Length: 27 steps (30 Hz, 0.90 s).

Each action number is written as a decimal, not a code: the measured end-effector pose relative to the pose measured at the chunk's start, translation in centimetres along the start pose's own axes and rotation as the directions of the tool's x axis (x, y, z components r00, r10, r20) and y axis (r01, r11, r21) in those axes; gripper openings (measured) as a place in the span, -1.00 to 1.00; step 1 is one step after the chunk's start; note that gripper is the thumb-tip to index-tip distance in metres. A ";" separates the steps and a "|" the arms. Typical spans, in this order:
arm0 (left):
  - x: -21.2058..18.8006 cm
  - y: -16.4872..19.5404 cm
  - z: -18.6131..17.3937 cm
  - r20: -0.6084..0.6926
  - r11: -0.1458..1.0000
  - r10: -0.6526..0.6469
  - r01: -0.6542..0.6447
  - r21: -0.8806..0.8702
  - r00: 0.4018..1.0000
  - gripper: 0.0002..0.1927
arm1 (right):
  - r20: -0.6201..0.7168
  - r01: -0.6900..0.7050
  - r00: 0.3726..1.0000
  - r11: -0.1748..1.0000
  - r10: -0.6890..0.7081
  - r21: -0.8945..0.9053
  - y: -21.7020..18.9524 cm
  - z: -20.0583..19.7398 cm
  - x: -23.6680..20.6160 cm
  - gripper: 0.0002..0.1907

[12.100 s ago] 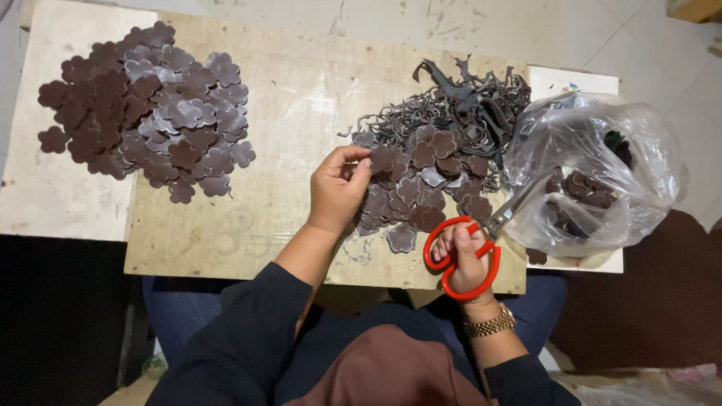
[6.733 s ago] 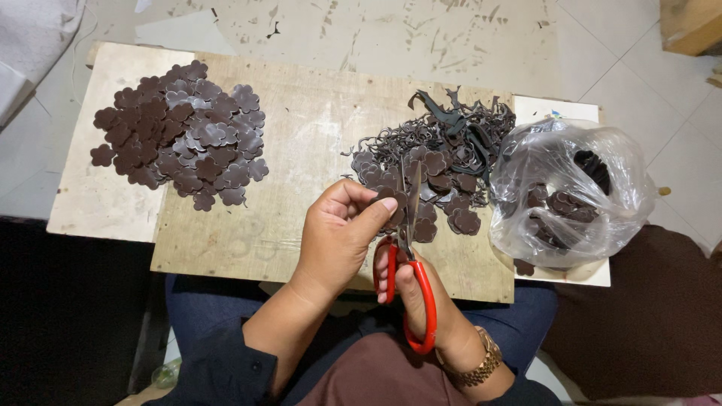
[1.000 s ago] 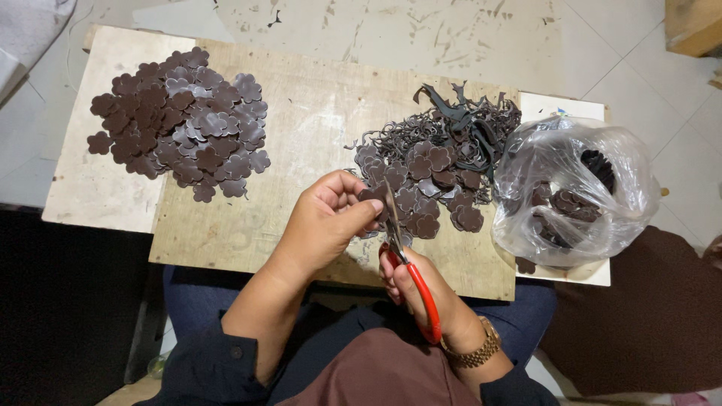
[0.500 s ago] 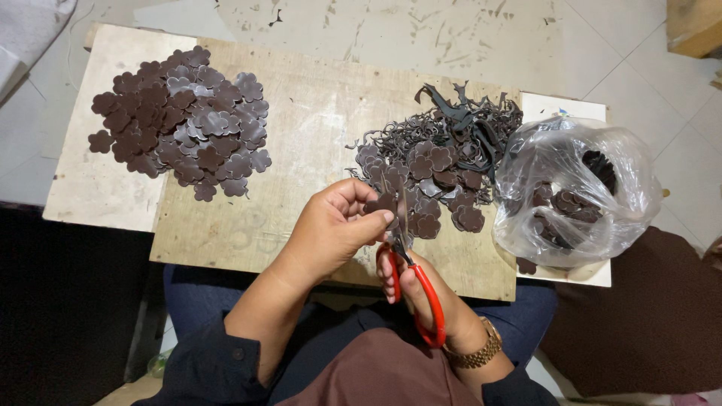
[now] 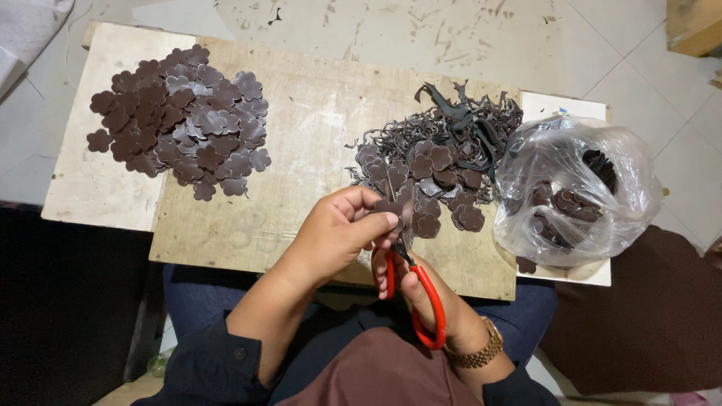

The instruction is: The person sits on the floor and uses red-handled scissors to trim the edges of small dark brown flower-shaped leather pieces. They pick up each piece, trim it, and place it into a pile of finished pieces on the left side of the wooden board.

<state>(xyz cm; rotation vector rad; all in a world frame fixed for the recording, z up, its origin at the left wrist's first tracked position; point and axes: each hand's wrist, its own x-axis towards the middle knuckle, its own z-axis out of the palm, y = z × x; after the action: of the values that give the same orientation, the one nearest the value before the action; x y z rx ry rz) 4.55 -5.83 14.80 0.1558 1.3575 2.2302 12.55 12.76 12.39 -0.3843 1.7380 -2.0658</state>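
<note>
Bare board point(image 5: 316, 128) lies open between the flower pile point(image 5: 180, 120) and scrap heap point(image 5: 440, 162).

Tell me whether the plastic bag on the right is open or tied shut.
Open. The clear plastic bag shows no knot; its mouth gapes upward, and dark brown cutouts lie inside it.

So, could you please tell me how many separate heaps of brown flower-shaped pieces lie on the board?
2: the tidy left pile and the right pile, which is mixed with scraps. More pieces sit inside the plastic bag.

Scissor blades point(image 5: 398, 225) mostly hidden behind left hand point(image 5: 338, 233); bag point(image 5: 575, 192) contents blurred.
</note>
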 end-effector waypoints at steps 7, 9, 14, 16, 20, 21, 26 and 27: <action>-0.1 0.5 -0.2 -0.031 0.997 -0.067 0.067 0.027 0.997 -0.94 | -0.016 -0.036 0.999 0.999 0.037 0.040 -0.4 0.3 -0.1 -0.25; -0.1 0.4 -0.2 -0.001 0.999 -0.046 0.046 -0.011 0.999 -0.94 | -0.041 -0.042 0.998 0.999 0.043 0.027 -0.2 0.4 -0.1 -0.28; 0.0 0.1 0.0 -0.011 0.999 0.010 -0.010 0.053 1.000 -0.93 | -0.073 -0.023 0.997 0.994 0.031 0.111 0.5 0.4 -0.2 -0.35; 0.1 0.0 0.0 -0.021 0.998 0.013 -0.011 0.058 1.000 -0.92 | -0.090 -0.029 0.995 0.993 0.040 0.117 0.7 0.4 -0.2 -0.36; 0.1 -0.3 -0.1 -0.022 1.000 -0.005 0.005 0.030 1.000 -0.89 | -0.137 -0.030 0.990 0.997 0.039 0.068 0.9 0.6 -0.1 -0.37; 0.1 -0.4 -0.1 -0.019 1.000 -0.008 0.008 0.016 1.000 -0.88 | -0.147 -0.026 0.989 0.999 0.032 0.043 0.9 0.7 -0.1 -0.36; 0.2 -0.7 0.1 -0.023 0.994 0.068 -0.065 0.089 0.997 -0.87 | -0.124 0.019 0.992 0.999 -0.015 0.033 0.6 1.0 0.2 -0.34; 0.2 -0.6 0.1 -0.021 0.993 0.068 -0.066 0.097 0.997 -0.87 | -0.116 0.027 0.993 0.999 -0.022 0.039 0.5 1.0 0.3 -0.34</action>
<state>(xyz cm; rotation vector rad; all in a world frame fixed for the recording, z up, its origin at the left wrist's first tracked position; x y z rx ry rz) 4.66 -5.42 14.31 0.2126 1.4945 2.2287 12.84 11.70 12.09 -0.2795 1.7617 -2.1764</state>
